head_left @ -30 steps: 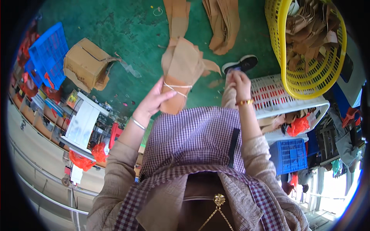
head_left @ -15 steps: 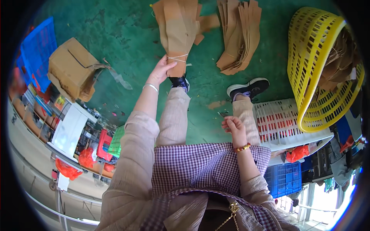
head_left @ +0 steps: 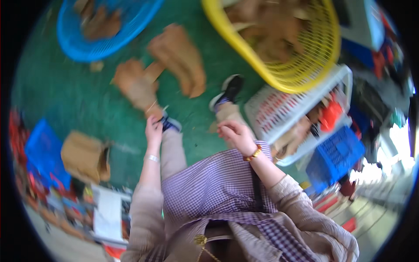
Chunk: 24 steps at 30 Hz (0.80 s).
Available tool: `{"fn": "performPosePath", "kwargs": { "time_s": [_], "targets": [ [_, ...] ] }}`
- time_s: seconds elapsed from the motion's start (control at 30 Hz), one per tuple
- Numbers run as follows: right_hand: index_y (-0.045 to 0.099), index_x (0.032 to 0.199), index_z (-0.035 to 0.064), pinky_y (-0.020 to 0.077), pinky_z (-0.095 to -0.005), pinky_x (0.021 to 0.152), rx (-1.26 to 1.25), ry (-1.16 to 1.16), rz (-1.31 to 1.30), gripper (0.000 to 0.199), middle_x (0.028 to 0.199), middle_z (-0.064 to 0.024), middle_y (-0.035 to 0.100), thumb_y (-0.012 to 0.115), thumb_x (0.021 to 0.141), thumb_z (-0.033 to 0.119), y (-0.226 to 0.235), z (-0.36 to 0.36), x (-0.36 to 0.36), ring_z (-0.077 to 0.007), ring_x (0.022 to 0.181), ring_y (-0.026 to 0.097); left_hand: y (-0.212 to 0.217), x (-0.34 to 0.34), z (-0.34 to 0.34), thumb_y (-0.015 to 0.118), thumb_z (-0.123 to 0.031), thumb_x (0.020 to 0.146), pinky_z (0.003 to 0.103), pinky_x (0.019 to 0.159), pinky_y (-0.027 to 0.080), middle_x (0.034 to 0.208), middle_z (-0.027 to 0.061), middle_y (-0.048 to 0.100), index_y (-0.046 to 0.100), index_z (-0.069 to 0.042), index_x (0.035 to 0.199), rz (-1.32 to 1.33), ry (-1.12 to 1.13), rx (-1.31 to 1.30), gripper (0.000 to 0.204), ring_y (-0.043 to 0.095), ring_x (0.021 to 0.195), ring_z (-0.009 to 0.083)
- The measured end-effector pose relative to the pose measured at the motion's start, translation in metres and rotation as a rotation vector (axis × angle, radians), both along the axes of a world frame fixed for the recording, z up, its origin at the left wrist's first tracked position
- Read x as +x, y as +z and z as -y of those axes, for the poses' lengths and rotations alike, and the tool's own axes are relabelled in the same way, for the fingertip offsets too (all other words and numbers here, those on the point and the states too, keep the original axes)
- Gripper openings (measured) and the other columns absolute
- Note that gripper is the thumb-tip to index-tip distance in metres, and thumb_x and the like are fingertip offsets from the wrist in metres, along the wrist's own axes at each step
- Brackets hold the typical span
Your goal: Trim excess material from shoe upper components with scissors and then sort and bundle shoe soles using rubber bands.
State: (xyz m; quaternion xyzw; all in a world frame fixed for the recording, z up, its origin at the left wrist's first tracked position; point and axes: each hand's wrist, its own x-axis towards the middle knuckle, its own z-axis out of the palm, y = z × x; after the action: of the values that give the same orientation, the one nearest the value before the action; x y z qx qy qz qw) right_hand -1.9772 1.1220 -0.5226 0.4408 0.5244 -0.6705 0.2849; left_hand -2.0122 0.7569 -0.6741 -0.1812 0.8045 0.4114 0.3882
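Observation:
A tied bundle of brown cut sheet pieces (head_left: 139,89) lies fanned out on the green floor beside my left shoe. A pale string crosses its narrow end, where my left hand (head_left: 153,129) has its fingers closed; motion blurs the grip. A second brown bundle (head_left: 179,56) rests just beyond, to the right. Above the right edge of my checked apron (head_left: 209,174), my right hand (head_left: 235,133) hovers with fingers curled and pinched together. Whatever sits in that pinch is too small and blurred to name.
A yellow basket (head_left: 283,88) of brown pieces stands at the far right, by a white crate (head_left: 266,113) and a blue crate (head_left: 334,159). At the far left is a round blue basket (head_left: 100,54). A cardboard box (head_left: 83,157) is on the left.
The view has swung to the right, bringing the round blue basket into sight. My right hand has risen from beside my right knee, and my left hand stays at the bundle's narrow end.

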Motion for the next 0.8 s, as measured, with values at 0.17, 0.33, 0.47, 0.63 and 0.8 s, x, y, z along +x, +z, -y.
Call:
{"fn": "performPosePath", "kwargs": {
  "time_s": [0.17, 0.33, 0.47, 0.63, 0.8],
  "targets": [
    [0.067, 0.096, 0.0014, 0.0510, -0.0314, 0.068, 0.814, 0.186, -0.342, 0.017, 0.085, -0.0094, 0.069, 0.058, 0.085, 0.010, 0.029, -0.149, -0.015, -0.0252, 0.071, 0.064, 0.112, -0.047, -0.162, 0.058, 0.000, 0.086, 0.026, 0.081, 0.050, 0.109, 0.0119, 0.064, 0.052, -0.003, 0.129, 0.045, -0.228, 0.239, 0.043, 0.062, 0.087, 0.0170],
    [0.068, 0.097, 0.0002, 0.0503, -0.0306, 0.066, 0.856, 0.004, -0.114, 0.020, 0.083, -0.0104, 0.071, 0.059, 0.087, 0.014, -0.062, -0.299, 0.000, -0.0237, 0.070, 0.064, 0.193, -0.013, -0.195, 0.056, -0.001, 0.085, 0.029, 0.077, 0.051, 0.107, 0.0138, 0.065, 0.055, -0.002, 0.123, 0.199, -0.687, 0.131, 0.038, 0.064, 0.086, 0.0214],
    [0.068, 0.102, -0.0007, 0.0508, -0.0344, 0.063, 0.282, -0.564, 0.061, 0.030, 0.084, -0.0120, 0.070, 0.056, 0.090, 0.024, -0.187, -0.316, -0.018, -0.0261, 0.069, 0.064, 0.239, 0.015, -0.190, 0.057, -0.001, 0.084, 0.030, 0.081, 0.052, 0.110, 0.0129, 0.066, 0.056, -0.001, 0.124, 0.313, -0.782, 0.077, 0.040, 0.065, 0.093, 0.0236],
    [0.063, 0.108, -0.0085, 0.0546, -0.0356, 0.077, 0.332, 0.207, 0.409, 0.047, 0.106, -0.0189, 0.068, 0.060, 0.085, 0.032, -0.317, -0.310, -0.061, -0.0329, 0.086, 0.066, 0.255, 0.034, -0.199, 0.057, -0.001, 0.084, 0.030, 0.081, 0.051, 0.107, 0.0129, 0.067, 0.056, -0.001, 0.122, 0.450, -0.705, -0.003, 0.038, 0.065, 0.092, 0.0236],
    [0.055, 0.111, 0.0038, 0.0523, -0.0387, 0.078, 0.878, -0.390, 0.889, 0.038, 0.099, -0.0115, 0.062, 0.060, 0.088, 0.034, -0.373, -0.275, -0.113, -0.0260, 0.088, 0.064, 0.246, 0.055, -0.190, 0.057, 0.000, 0.085, 0.029, 0.081, 0.051, 0.104, 0.0123, 0.068, 0.057, -0.001, 0.121, 0.543, -0.642, -0.045, 0.036, 0.065, 0.091, 0.0224]
  ]
}}
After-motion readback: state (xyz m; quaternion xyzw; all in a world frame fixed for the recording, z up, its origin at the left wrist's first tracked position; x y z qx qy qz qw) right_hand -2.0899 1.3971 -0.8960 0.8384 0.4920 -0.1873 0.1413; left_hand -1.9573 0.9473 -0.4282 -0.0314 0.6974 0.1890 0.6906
